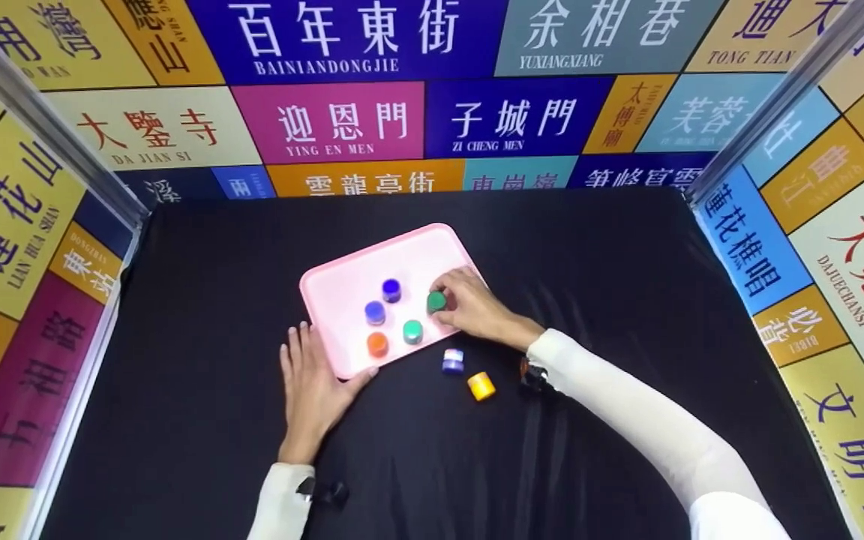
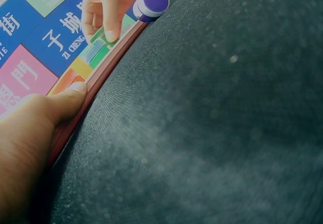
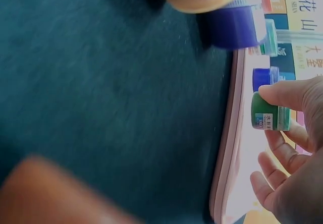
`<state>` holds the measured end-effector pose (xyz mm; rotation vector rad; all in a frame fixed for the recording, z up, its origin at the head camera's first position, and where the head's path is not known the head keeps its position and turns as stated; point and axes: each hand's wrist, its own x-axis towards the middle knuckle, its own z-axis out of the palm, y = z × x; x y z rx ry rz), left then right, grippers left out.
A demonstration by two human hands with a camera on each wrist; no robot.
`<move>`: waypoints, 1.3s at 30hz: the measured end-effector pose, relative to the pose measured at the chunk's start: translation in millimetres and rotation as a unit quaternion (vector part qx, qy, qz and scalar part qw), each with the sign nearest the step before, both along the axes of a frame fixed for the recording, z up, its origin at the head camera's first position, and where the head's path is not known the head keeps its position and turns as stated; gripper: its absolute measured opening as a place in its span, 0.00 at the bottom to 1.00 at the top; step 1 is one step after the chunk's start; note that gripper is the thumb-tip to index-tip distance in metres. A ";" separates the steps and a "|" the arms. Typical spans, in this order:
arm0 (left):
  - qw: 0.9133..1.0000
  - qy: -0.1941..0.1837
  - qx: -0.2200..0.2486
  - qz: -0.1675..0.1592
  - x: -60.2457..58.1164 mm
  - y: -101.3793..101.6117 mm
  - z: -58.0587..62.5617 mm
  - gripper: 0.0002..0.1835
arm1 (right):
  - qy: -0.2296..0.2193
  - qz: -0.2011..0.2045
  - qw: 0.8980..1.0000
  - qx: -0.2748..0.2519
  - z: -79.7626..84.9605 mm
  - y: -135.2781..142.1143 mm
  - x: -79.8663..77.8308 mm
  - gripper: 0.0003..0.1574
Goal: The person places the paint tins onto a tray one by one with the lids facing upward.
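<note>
My right hand (image 1: 471,306) pinches a dark green paint jar (image 3: 271,111) between thumb and fingers, over the right part of a pink tray (image 1: 349,274). Also in the tray are a dark blue jar (image 1: 391,291), a violet-blue jar (image 1: 375,313), an orange jar (image 1: 377,345) and a lighter green jar (image 1: 412,331). At the tray's near left corner rests my left hand (image 1: 315,390), its fingers straight along the side and its thumb touching the front rim.
In front of the tray, on the black cloth (image 1: 417,465), stand a purple jar with a pale upper part (image 1: 453,361) and a yellow-orange jar (image 1: 481,386). Panels with printed lettering (image 1: 327,124) wall the table at the back and both sides.
</note>
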<state>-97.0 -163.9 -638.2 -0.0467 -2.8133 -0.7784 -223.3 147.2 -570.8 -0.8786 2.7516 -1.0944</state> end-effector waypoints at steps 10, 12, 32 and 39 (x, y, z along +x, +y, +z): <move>1.000 0.005 -0.003 -0.001 -2.8 5.0 2.3 0.72 | 0.003 0.021 1.000 0.002 2.1 -18.8 -3.8 0.22; 1.000 0.004 -0.004 -0.001 -3.4 5.7 3.0 0.72 | 0.003 0.022 1.000 0.004 2.8 -21.3 -5.9 0.22; 1.000 -0.008 0.008 -0.004 -0.6 0.1 2.9 0.72 | -0.007 0.039 0.999 0.005 -4.3 -35.7 -4.5 0.24; 1.000 0.004 0.005 -0.002 1.1 1.1 1.7 0.72 | 0.012 0.053 0.999 0.001 2.3 -26.8 0.4 0.27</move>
